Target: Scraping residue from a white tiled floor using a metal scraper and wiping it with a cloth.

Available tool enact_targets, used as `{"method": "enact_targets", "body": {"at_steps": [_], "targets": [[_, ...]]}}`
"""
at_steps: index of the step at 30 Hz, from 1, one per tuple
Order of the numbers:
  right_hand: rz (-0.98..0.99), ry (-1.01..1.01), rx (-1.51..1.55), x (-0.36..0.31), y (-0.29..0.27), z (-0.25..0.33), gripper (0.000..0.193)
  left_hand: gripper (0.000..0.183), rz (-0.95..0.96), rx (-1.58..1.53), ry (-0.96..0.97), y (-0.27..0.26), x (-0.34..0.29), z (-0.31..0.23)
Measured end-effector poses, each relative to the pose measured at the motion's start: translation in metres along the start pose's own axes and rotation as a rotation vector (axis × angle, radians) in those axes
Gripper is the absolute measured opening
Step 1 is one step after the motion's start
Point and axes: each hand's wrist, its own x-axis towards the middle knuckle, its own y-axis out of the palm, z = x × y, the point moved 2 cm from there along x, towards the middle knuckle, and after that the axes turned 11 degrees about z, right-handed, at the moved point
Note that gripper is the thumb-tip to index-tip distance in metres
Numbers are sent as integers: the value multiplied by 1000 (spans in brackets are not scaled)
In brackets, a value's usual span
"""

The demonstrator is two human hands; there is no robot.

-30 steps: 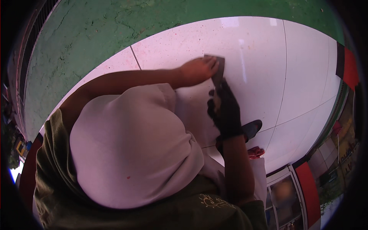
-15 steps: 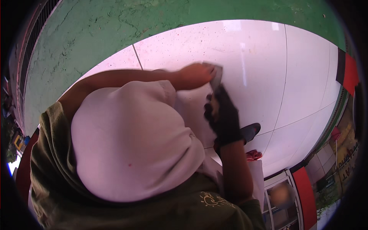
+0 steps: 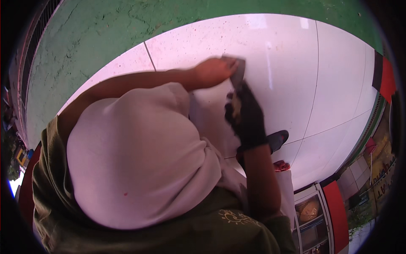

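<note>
Gloved R hand [image 3: 248, 116]: closed on near end of flat grey blade [image 3: 239, 74], over white floor tiles [image 3: 292, 91]; bare L hand [image 3: 213, 71]: fingers laid on far end, pinch or not unclear; for ctrl, use firm R grip, L fingertips flat & clear of edges.

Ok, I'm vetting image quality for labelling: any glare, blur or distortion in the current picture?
Head view: glare streaks the white floor; the left hand and gray blade look slightly blurred; fisheye distortion bows the floor's edge, corners black.
</note>
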Motion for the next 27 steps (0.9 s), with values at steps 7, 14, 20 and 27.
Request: {"method": "enact_targets", "body": {"at_steps": [7, 14, 20, 27], "targets": [[-55, 84, 96, -3, 4, -1, 40, 39, 236, -19, -36, 1, -19, -11], [91, -10, 3, 26, 7, 19, 39, 44, 83, -5, -147, -20, 7, 22], [158, 100, -62, -2, 4, -18, 47, 37, -4, 49, -15, 2, -41, -2], [107, -46, 18, 23, 17, 1, 23, 34, 107, -51, -176, -23, -16, 20]]}}
